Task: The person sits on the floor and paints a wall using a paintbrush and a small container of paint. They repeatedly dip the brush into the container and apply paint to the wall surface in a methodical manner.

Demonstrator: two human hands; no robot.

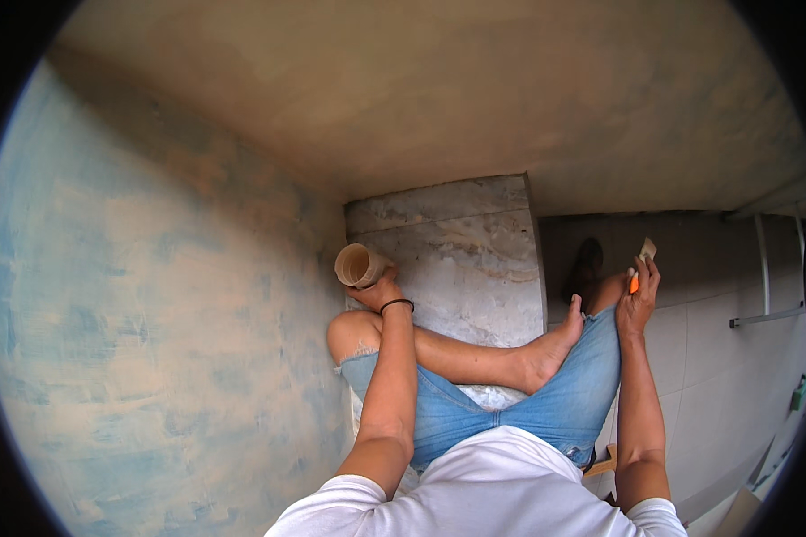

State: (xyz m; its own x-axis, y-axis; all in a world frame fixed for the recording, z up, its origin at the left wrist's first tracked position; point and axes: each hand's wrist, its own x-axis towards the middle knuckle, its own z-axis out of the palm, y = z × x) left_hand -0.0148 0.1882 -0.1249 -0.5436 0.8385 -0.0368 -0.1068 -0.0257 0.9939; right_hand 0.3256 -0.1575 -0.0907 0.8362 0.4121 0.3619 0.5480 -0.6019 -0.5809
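Observation:
My left hand [376, 290], with a dark band at its wrist, grips a beige plastic container [357, 266] by its side. The container's round mouth faces up towards me, and the inside looks pale brown; I cannot tell how much it holds. Over my right knee, my right hand [637, 302] is closed on a small tool with an orange handle [634, 284]. A pale, flat end [647, 248] sticks out beyond the fingers; whether it is a brush or a blade cannot be told.
I sit on a marbled stone slab [463, 268] in a corner. A wall patched in blue and beige [174, 335] rises on the left, a brownish wall [443, 101] ahead. Lower on the right lie floor tiles [665, 349], a metal frame [766, 315] and a wooden piece [602, 463].

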